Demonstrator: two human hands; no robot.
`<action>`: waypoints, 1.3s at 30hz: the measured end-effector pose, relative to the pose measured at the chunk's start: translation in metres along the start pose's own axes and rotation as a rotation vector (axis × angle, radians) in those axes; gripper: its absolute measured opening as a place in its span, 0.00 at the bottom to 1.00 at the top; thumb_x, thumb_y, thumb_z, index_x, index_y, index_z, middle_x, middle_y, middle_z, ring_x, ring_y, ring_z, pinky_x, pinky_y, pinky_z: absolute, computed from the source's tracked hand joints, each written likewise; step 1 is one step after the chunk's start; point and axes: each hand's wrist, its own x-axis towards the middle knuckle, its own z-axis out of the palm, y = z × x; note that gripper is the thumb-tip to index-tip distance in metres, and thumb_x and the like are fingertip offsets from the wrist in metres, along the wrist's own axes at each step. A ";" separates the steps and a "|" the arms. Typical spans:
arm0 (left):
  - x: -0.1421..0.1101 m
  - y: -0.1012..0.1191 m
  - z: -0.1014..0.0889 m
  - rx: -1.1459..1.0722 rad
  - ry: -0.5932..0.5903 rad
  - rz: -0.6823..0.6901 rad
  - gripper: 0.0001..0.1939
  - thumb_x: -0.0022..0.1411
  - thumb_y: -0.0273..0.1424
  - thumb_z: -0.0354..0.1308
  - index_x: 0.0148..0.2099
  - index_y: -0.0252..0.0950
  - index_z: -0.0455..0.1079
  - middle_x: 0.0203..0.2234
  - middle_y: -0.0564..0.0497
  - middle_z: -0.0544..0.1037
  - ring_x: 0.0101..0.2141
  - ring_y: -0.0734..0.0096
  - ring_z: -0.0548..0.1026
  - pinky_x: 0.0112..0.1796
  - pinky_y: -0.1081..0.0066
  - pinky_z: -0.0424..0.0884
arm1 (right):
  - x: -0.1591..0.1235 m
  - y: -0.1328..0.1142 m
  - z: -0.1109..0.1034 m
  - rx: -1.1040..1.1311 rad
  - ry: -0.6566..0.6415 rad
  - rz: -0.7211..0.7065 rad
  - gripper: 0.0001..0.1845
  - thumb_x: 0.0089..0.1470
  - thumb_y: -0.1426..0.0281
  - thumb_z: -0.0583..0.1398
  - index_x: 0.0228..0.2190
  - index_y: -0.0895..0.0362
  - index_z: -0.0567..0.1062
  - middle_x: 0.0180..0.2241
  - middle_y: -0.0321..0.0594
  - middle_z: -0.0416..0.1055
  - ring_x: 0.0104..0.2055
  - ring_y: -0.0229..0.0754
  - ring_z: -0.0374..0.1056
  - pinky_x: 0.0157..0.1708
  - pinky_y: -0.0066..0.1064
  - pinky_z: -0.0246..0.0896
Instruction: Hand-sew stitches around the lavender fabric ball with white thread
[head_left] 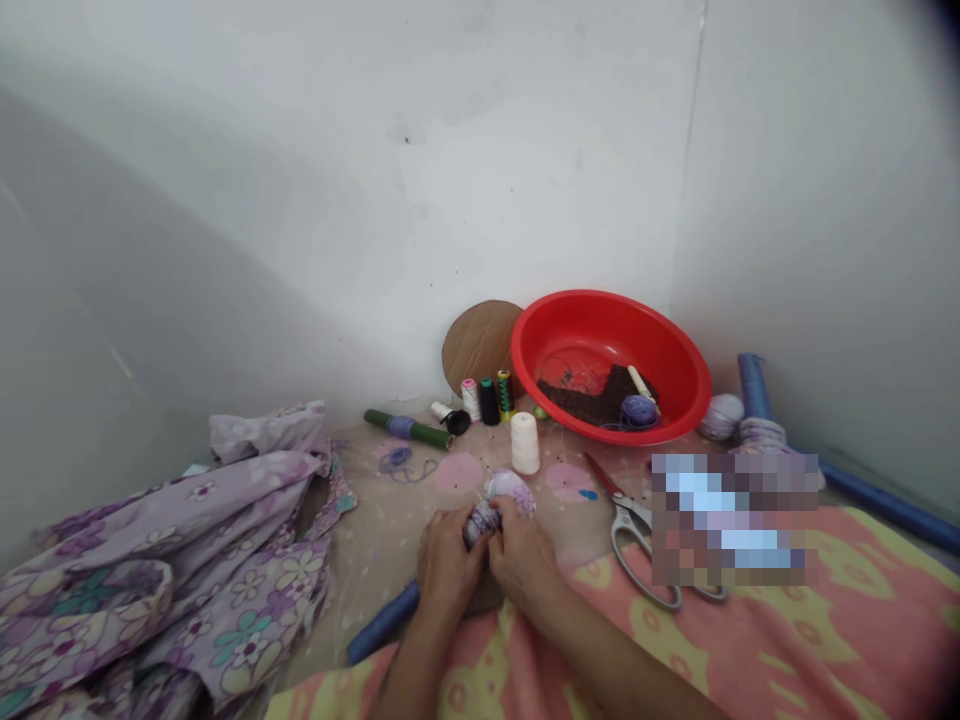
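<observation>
In the head view, my left hand (451, 562) and right hand (523, 553) meet low in the middle, fingers curled in close around a small bundle of patterned fabric wound with cord (482, 520), pinching it between them. A piece of floral fabric (511, 492) lies just beyond my fingers, with the white thread cone (526, 444) standing upright past it. The blue tube (384, 622) slants out beside my left wrist. To my right lie the scissors (639, 540); farther off, the red plastic basin (609, 310) tilts up, holding purple yarn (639, 412).
</observation>
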 end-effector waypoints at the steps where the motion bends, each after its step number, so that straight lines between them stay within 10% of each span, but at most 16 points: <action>1: -0.001 0.000 0.000 -0.013 0.003 0.020 0.20 0.51 0.37 0.49 0.46 0.37 0.66 0.38 0.48 0.72 0.40 0.67 0.65 0.41 0.72 0.57 | 0.000 0.000 -0.004 -0.037 0.015 -0.019 0.15 0.44 0.75 0.50 0.37 0.57 0.66 0.25 0.39 0.69 0.26 0.40 0.62 0.25 0.28 0.46; 8: -0.004 0.005 -0.002 -0.063 -0.001 0.028 0.19 0.49 0.37 0.50 0.43 0.37 0.66 0.37 0.49 0.71 0.39 0.67 0.65 0.40 0.72 0.57 | 0.006 0.004 -0.020 -0.143 0.358 -0.239 0.09 0.46 0.72 0.51 0.29 0.56 0.70 0.36 0.44 0.64 0.40 0.45 0.55 0.41 0.36 0.48; 18: -0.009 0.010 0.002 0.011 -0.031 0.031 0.15 0.48 0.31 0.50 0.41 0.38 0.64 0.36 0.50 0.69 0.39 0.68 0.64 0.40 0.73 0.55 | 0.014 0.007 -0.006 -0.066 0.292 -0.266 0.05 0.46 0.74 0.54 0.23 0.57 0.70 0.36 0.42 0.64 0.43 0.44 0.53 0.50 0.40 0.40; 24: -0.008 0.012 -0.002 -0.009 -0.044 -0.004 0.17 0.49 0.37 0.51 0.43 0.39 0.64 0.35 0.50 0.70 0.39 0.67 0.65 0.38 0.73 0.57 | 0.029 0.011 -0.017 0.503 0.464 -0.126 0.10 0.51 0.67 0.49 0.26 0.57 0.66 0.32 0.40 0.65 0.34 0.39 0.60 0.35 0.33 0.56; 29: -0.006 0.011 -0.004 -0.005 -0.058 -0.025 0.19 0.51 0.40 0.49 0.45 0.40 0.64 0.36 0.49 0.70 0.39 0.66 0.65 0.39 0.72 0.56 | 0.038 0.024 -0.025 1.170 0.296 0.107 0.11 0.52 0.60 0.46 0.29 0.54 0.59 0.19 0.30 0.63 0.12 0.30 0.51 0.12 0.23 0.48; 39: -0.004 0.010 -0.004 0.019 -0.083 -0.064 0.21 0.52 0.40 0.49 0.47 0.40 0.63 0.38 0.48 0.69 0.40 0.66 0.65 0.39 0.72 0.56 | 0.052 0.068 -0.060 0.925 0.913 0.132 0.16 0.48 0.62 0.52 0.38 0.58 0.66 0.25 0.36 0.66 0.27 0.35 0.63 0.32 0.30 0.58</action>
